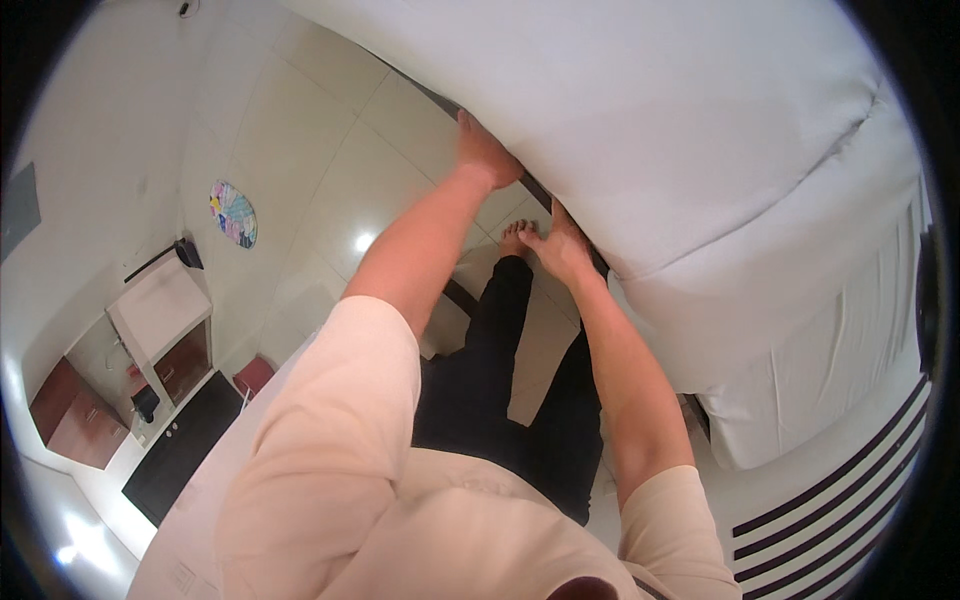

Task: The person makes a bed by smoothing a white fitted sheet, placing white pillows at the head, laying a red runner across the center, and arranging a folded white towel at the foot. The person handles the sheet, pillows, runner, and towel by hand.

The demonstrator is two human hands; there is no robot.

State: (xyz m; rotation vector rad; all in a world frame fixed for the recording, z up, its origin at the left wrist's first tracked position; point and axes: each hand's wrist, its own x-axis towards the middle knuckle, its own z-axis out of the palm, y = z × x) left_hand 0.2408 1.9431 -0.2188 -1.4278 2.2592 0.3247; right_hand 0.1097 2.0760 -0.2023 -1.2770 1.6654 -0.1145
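A white-sheeted mattress (675,135) lies before me, its side sloping down to a dark bed frame edge (536,191). My left hand (489,154) is pressed against the lower side of the mattress, farther along the edge, and its fingers are partly hidden. Nearer to me, my right hand (564,247) touches the same lower border, thumb spread away and the other fingers mostly out of sight by the sheet. Whether either hand grips the sheet does not show. A long crease (780,199) runs across the white cloth near the corner.
My bare foot (516,236) stands on the tiled floor (322,150) beside the bed. A multicoloured mat (234,214) lies farther left. Dark horizontal slats (825,469) line the right side. At the left are a red object (255,375), a black panel (184,446) and brown drawers (184,364).
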